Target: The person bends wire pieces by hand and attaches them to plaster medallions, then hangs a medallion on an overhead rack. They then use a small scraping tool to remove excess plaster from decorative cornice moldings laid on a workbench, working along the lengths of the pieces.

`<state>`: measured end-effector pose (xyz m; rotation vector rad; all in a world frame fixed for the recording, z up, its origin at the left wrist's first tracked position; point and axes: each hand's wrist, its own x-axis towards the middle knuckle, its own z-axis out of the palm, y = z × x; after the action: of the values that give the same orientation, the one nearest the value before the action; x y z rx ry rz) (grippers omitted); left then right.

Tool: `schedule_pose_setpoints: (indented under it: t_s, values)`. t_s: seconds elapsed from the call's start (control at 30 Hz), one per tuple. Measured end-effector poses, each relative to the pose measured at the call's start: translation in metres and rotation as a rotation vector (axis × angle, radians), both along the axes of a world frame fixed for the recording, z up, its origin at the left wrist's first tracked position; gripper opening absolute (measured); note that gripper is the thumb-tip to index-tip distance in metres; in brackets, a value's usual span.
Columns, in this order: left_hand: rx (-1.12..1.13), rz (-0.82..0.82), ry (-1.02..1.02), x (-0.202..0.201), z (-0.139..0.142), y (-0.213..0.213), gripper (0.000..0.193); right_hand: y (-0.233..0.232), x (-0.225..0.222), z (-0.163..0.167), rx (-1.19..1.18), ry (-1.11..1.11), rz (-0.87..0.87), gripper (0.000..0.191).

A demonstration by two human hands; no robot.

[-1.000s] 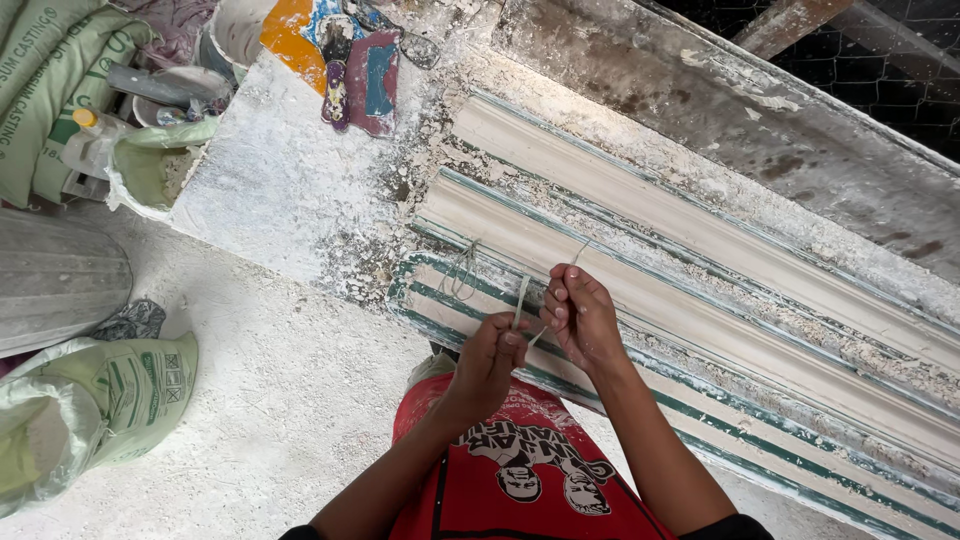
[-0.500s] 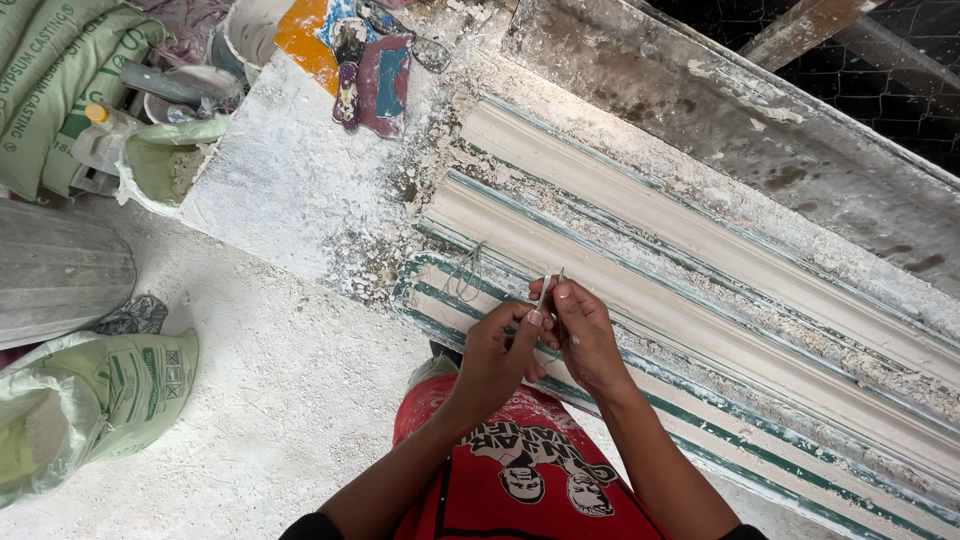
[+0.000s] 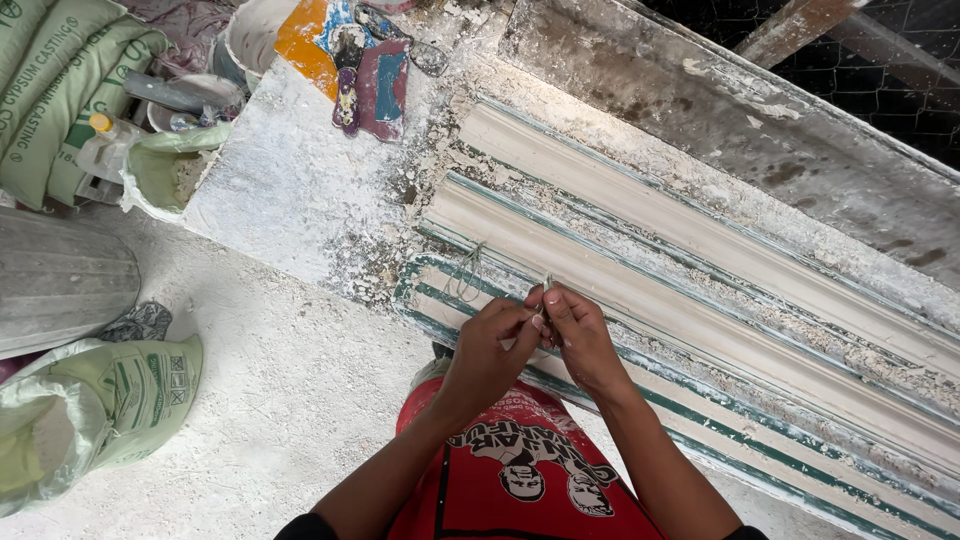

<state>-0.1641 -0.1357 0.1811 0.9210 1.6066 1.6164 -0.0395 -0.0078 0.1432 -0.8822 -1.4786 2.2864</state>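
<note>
Both hands, the left hand [image 3: 492, 335] and right hand [image 3: 578, 330], met pinched on a thin wire strand [image 3: 546, 290] over the long plaster cornice mould [image 3: 700, 300]; it looked light, springy and best gripped near its ends.

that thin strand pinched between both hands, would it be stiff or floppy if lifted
The thin strand is likely light: left hand and right hand hold it by fingertips alone. Probably bendy yet springy, since its short end stands upright, while a similar loose loop lies curled on the plaster moulding.
</note>
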Motion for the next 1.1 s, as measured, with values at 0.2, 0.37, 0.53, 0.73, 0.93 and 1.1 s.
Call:
schedule_pose_setpoints:
  t_s: [0.2, 0.37, 0.53, 0.73, 0.93, 1.1]
  values:
    - [-0.182, -0.039, 0.133, -0.001, 0.01, -0.003, 0.016, -0.001, 0.003, -0.012, -0.019, -0.018, 0.012, 0.038]
    - [-0.067, -0.08, 0.493, -0.018, 0.006, -0.009, 0.016, 0.003, 0.009, -0.013, 0.119, -0.082, 0.124, 0.038]
    - [0.015, -0.104, 1.066, -0.034, -0.003, -0.024, 0.035, 0.006, 0.015, -0.001, 0.412, -0.548, 0.527, 0.036]
    - [0.054, -0.393, 0.99, -0.035, -0.016, -0.03, 0.022, 0.003, 0.014, 0.006, 0.379, -0.479, 0.683, 0.029]
    - [0.064, -0.085, 0.958, -0.035, -0.027, -0.031, 0.02, 0.032, 0.038, 0.008, 0.109, -0.634, 0.433, 0.034]
    - [-0.052, 0.12, 0.371, -0.013, -0.037, -0.018, 0.012, 0.028, 0.034, -0.013, -0.044, -0.226, -0.131, 0.039]
